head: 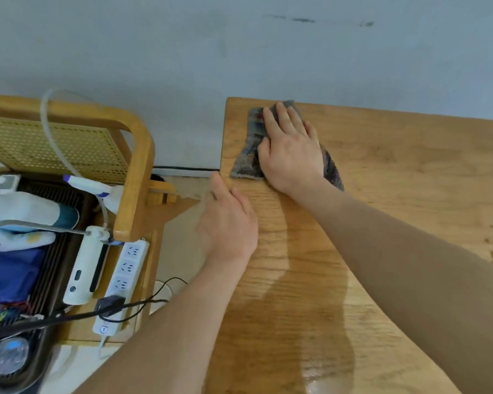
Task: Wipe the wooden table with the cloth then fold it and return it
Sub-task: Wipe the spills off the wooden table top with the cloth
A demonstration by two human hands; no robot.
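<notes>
Left grip (pixel 228 220) at table (pixel 396 194); cloth (pixel 246 159) under right grip (pixel 291 149)

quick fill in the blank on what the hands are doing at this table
1. The right hand presses a grey ____ flat onto the table.
2. It lies near the table's far ____ corner.
3. The left hand rests on the table's left ____.
4. The power strip beside the table is ____ in colour.

Missing words: cloth; left; edge; white.

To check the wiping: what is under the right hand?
The grey cloth, pressed flat on the wooden table. The right hand covers its middle; the wood beneath is hidden.
</notes>
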